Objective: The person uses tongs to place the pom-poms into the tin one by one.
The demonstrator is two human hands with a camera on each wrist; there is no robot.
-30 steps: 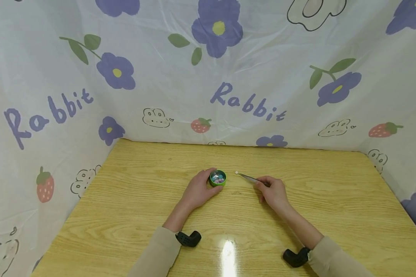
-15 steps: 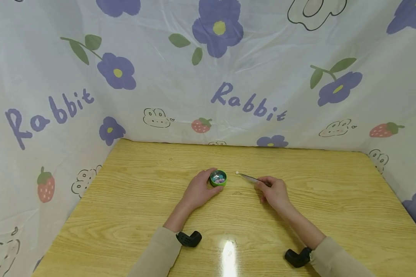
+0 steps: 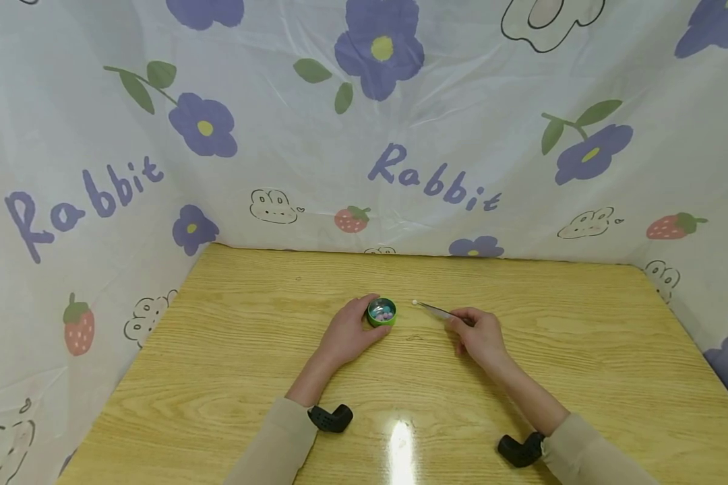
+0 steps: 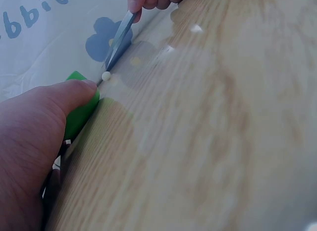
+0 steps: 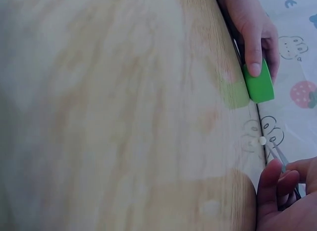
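Observation:
A small round green container (image 3: 381, 313) stands on the table with several pink and teal beads inside. My left hand (image 3: 350, 331) grips it from the left side, thumb at the front; the green wall (image 4: 81, 114) shows beyond the thumb in the left wrist view. Right of the container, my right hand (image 3: 480, 338) pinches metal tweezers (image 3: 438, 312) pointing left. At their tips is a white bead (image 3: 415, 302), a short gap from the container. In the right wrist view the bead (image 5: 262, 141) sits at or just above the tabletop; I cannot tell whether it touches.
The wooden table (image 3: 249, 283) has a glossy surface with a bright reflection near its front. A patterned curtain (image 3: 315, 148) hangs behind the table and along its sides. Black wrist devices (image 3: 331, 418) are worn on both forearms.

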